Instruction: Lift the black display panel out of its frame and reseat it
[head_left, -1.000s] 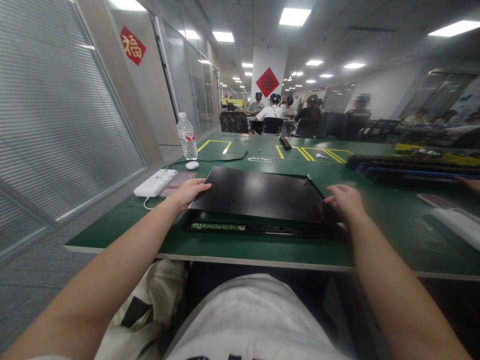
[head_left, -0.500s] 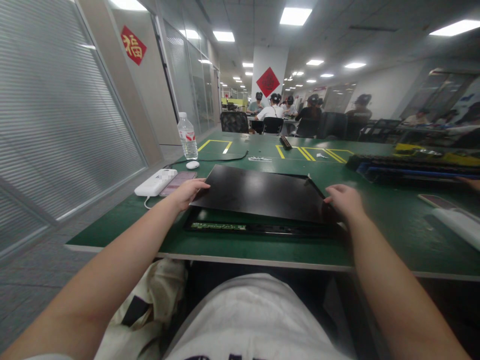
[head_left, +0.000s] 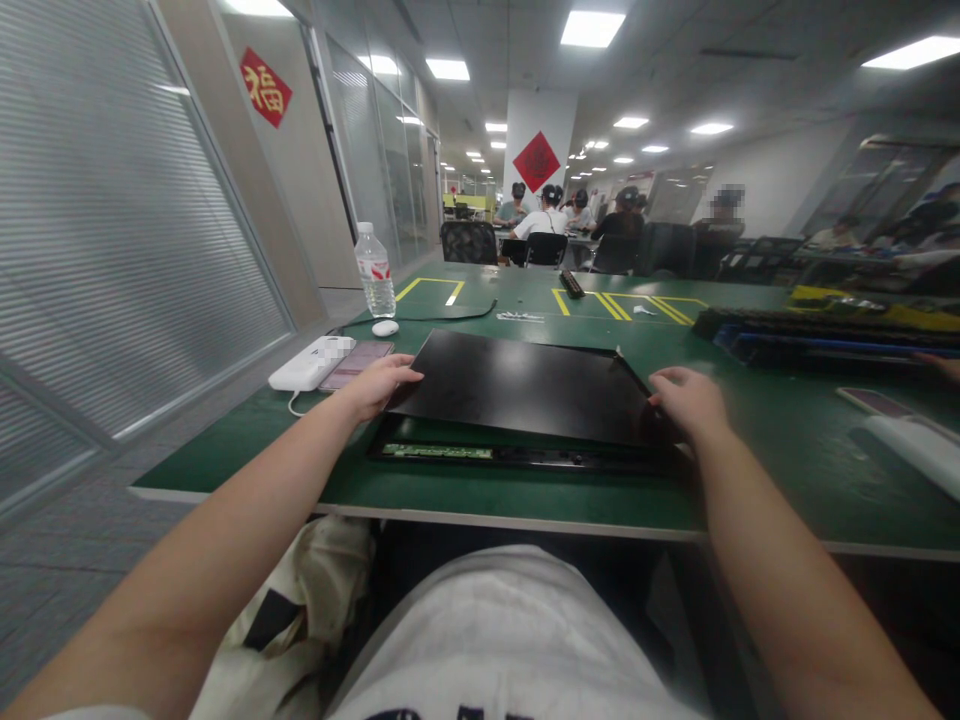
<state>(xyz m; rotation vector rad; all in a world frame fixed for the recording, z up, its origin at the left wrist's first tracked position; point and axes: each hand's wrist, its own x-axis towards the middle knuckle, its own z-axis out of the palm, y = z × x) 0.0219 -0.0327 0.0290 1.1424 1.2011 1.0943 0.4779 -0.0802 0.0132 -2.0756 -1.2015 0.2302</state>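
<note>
Holding the black screen panel [head_left: 517,388] by its left edge, the left hand [head_left: 375,388] has its thumb and fingers closed on that side. The panel lies between the hands, over a black frame [head_left: 574,462] on the green table [head_left: 525,502], with the frame's near strip uncovered. At the far right edge, the right hand [head_left: 694,405] has its fingers bunched narrow; whether they pinch the panel, the frame's rim or merely rest there, I cannot tell.

For good handling, I would support both sides evenly, keep fingertips toward the edges and off the glossy face, and avoid twisting the thin sheet. The near strip deserves care too: its exposed electronics look easy to snag.

As for containers, from the left: a small white rounded case [head_left: 385,328] sits near the phone [head_left: 358,367], and its inside does not show. Just behind it, an upright clear bottle [head_left: 375,275] with a red-and-white label seems to hold water, its level hard to read. Farther right, the shallow frame carries a green circuit board [head_left: 437,452] along the left part of its near strip; the panel hides much of what lies beneath.
</note>
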